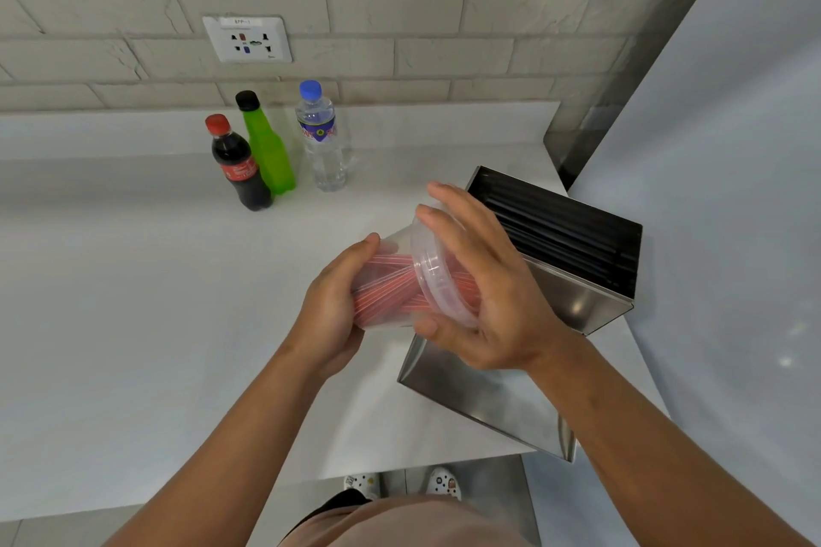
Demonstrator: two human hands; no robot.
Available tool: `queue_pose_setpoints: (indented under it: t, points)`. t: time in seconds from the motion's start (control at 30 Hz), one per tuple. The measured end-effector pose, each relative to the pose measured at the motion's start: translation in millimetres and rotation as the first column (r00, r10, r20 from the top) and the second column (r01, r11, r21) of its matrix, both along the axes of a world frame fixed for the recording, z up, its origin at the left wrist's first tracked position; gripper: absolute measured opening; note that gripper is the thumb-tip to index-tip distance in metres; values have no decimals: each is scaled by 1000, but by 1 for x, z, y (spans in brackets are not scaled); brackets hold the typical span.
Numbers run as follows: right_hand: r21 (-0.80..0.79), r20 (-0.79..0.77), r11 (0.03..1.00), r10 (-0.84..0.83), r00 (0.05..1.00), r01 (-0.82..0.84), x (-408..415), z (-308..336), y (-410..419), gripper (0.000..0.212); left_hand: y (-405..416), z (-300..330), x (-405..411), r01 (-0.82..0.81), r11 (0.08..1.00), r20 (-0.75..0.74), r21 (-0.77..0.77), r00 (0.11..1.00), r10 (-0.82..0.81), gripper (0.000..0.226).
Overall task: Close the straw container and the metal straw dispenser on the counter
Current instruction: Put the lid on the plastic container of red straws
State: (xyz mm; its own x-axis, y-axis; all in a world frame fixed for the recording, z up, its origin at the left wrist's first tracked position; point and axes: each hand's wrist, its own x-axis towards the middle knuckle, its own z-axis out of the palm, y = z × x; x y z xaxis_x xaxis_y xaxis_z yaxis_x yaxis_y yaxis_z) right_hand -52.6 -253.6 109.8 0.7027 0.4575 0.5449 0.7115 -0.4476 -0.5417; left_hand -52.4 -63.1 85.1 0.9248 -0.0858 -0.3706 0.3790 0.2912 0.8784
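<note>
We can read only "BPP-1" on the small label at the top of the wall socket; the labels on the cola bottle and the water bottle are too blurred.

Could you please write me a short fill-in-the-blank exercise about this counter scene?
1. The left hand holds a clear container of red-striped ____.
2. The right hand presses on its clear ____.
3. The metal dispenser stands open, full of ____ straws.
4. Three ____ stand near the wall.

Missing words: straws; lid; black; bottles
</note>
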Motion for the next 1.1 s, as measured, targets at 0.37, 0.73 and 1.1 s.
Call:
queue_pose_setpoints:
  t: [0.37,0.73,1.1]
  points:
    - [289,-363,927,-124,924,238,-5,-11,20,57,-15,-2,-14,-230,932,154,279,969,193,41]
    - [225,-536,930,-131,834,290,-9,-7,16,84,-6,-1,-7,-159,987,-17,20,987,159,49]
    - [342,-670,865,-51,741,368,-21,-8,5,67,14,-3,0,21,906,278,422,948,-152,32]
